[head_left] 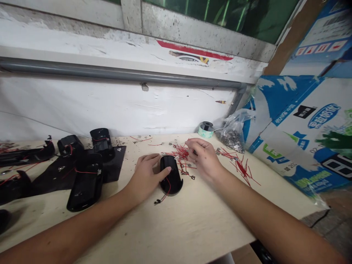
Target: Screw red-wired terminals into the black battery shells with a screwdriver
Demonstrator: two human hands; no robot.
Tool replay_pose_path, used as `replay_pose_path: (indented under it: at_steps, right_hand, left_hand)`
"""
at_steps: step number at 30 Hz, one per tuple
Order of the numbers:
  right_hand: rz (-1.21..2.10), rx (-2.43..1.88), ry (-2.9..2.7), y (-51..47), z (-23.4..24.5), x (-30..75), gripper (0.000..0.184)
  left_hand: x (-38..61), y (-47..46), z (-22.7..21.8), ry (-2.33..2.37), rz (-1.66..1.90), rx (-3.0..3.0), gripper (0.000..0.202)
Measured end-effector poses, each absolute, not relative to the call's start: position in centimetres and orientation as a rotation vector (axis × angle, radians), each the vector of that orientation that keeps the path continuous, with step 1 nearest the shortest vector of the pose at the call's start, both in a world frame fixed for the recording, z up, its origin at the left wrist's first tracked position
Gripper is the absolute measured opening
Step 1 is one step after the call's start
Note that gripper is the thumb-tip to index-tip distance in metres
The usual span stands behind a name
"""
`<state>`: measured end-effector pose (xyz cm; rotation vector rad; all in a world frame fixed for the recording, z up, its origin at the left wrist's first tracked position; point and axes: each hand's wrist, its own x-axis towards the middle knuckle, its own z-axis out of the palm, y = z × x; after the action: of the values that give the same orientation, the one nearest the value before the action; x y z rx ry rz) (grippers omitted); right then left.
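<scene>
My left hand (147, 174) grips a glossy black plastic shell (172, 176) at its left side, with the thumb over the edge and the fingers beside it. A red wire (168, 187) runs inside the shell and ends in a small dark tip (157, 201) on the table below it. To the right, my right hand (202, 156) has its fingers pinched together at a pile of short red wires (180, 152). What lies between those fingertips is too small to make out. Small metal contact pieces (192, 177) are scattered beside the pile.
More black shells (85, 183) with red wires lie at left on a dark sheet (117, 170). At the back stand a tape roll (205, 130) and a plastic bag of metal parts (232, 135). More red wires (243, 168) lie at right, before a blue-white carton (302, 128).
</scene>
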<state>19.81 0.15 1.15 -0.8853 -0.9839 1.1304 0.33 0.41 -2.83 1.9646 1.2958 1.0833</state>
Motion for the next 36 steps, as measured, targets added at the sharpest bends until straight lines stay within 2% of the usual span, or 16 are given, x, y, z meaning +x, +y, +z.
replay_pose_path:
  at_steps: [3,7,10,14,17,26,32,36]
  right_hand:
    - [1.117,-0.895,-0.966,0.0,0.2,19.1,0.020]
    - [0.912,-0.955,-1.039,-0.3,-0.7,18.4,0.021]
    - [0.692,-0.986,-1.187,-1.2,-0.8,17.9,0.015]
    - [0.537,-0.932,-1.328,-2.2,-0.7,17.4,0.008]
    - [0.499,-0.912,-1.430,-2.3,-0.9,17.5,0.004]
    - [0.618,-0.859,-1.726,-2.4,-1.1,17.5,0.012]
    - [0.743,-0.842,-1.750,-3.1,-0.8,17.3,0.003]
    - [0.860,-0.882,-1.565,-3.0,-0.3,17.6,0.012]
  left_hand:
    - [0.2,0.6,-3.1,1.289,1.138,1.918,0.048]
    - [0.3,0.4,-2.7,1.161,1.144,1.879,0.024]
    - [0.4,0.1,-2.2,1.030,1.092,1.861,0.017]
    - [0.3,0.1,-1.7,0.931,1.116,1.720,0.029]
    - [0.3,0.2,-1.7,0.937,1.177,1.641,0.031]
    - [0.2,0.2,-1.8,0.925,1.255,1.532,0.029]
    - [0.2,0.6,-2.4,0.898,1.325,1.273,0.025]
    - [0.5,0.6,-2.2,0.948,1.372,1.222,0.025]
